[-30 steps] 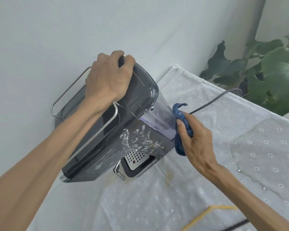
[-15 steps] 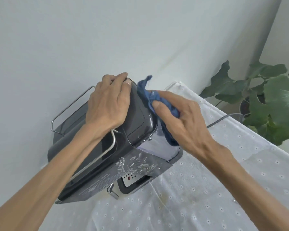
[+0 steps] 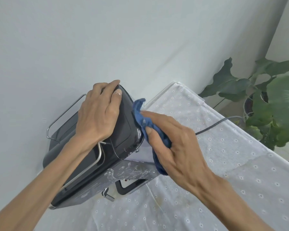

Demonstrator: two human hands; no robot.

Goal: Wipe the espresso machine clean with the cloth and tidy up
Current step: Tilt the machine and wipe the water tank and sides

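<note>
The dark grey espresso machine (image 3: 123, 130) stands near the wall on the table, with a wire rail on its top and a clear water tank at its back right side. My left hand (image 3: 98, 114) lies over the machine's top back edge, fingers curled around the corner. My right hand (image 3: 173, 139) grips a bunched blue cloth (image 3: 145, 120) and presses it against the tank side of the machine. The cloth's lower part hangs under my palm.
A white eyelet tablecloth (image 3: 223, 180) covers the table. The grey power cord (image 3: 213, 125) runs off the far right edge. A large-leaved potted plant (image 3: 274, 104) stands beyond the table's right corner. A pale wall is directly behind the machine.
My right hand carried the cloth from low on the tank up to the machine's top, then down a little along its right side. My left hand kept its hold; the view tilted upward.
</note>
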